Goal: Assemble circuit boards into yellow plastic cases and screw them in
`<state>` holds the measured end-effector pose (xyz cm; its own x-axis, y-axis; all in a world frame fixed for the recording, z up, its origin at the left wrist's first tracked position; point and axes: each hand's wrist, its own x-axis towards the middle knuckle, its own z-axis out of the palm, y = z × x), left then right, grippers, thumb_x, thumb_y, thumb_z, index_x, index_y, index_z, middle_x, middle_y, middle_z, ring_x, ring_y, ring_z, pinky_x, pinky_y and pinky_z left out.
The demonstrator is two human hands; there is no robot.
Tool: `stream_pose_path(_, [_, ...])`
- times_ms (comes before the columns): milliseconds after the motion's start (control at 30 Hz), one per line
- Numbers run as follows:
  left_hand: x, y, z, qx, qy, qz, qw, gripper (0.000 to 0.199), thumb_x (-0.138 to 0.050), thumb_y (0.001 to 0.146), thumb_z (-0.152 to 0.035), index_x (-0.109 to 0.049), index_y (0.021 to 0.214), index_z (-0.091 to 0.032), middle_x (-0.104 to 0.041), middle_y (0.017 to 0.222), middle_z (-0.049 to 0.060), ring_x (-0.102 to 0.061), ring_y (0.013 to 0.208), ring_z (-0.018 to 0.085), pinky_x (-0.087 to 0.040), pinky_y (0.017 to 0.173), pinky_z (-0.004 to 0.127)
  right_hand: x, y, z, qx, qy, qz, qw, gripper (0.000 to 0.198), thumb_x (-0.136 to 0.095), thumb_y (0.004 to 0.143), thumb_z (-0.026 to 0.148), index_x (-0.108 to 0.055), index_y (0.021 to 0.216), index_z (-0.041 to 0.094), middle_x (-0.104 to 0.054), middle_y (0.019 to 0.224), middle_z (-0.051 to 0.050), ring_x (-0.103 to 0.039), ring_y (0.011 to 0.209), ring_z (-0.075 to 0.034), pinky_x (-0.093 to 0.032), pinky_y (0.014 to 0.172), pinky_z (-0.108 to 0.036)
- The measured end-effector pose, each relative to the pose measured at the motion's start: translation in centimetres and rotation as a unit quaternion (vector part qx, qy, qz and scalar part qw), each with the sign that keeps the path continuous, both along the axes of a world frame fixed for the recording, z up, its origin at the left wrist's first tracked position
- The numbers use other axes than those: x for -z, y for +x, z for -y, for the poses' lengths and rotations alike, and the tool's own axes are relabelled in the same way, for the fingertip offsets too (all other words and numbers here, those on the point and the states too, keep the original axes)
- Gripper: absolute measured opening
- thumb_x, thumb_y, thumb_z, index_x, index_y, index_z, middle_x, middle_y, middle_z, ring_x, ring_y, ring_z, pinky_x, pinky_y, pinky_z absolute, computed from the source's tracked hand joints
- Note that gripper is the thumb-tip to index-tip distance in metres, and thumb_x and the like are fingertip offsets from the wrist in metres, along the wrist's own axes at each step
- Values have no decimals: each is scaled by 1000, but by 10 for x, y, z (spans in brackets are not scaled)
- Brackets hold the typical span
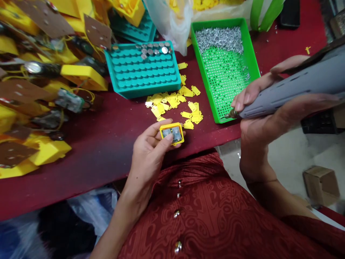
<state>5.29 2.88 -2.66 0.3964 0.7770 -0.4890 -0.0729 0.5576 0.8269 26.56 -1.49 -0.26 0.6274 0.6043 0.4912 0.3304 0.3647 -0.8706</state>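
My left hand [151, 147] is closed around a small yellow plastic case [182, 136], its thumb pressing on the grey-green circuit board [176, 133] inside. The case faces up near the table's front edge. In my right hand [256, 129] is a grey electric screwdriver [291, 88], held level with its bit pointing left. The bit's tip [224, 117] is over the near edge of a green tray [254, 59], which holds a heap of small silver screws [221, 39]. Whether a screw sits on the tip I cannot tell.
Small yellow plastic tabs [172, 100] lie scattered beyond my left hand. A teal ribbed tray [145, 77] carries round metal discs [151, 50]. Yellow housings with wires and brown boards [48, 90] pile up on the left. A black object [289, 14] lies at the far right.
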Motion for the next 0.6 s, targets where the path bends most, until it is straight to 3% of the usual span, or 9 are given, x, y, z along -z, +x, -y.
stream_pose_path(300, [-2,0,0,-6,-2,10,1000,49,-98,74,-32,-74,114,-18,-86,102,7,-85,82,20,-68,64,21,-1,2,5,14,-25,18,999,64,-45,97,89,-58,119,31,-45,75,2,-52,56,-10,-46,51,-25])
stream_pose_path(600, [-1,0,0,1,-2,-4,1000,50,-96,76,-33,-73,118,-18,-86,104,9,-85,86,23,-69,67,25,1,2,-1,-17,32,-43,998,60,-62,93,83,-59,108,26,-44,78,2,-51,56,-8,-45,47,-24])
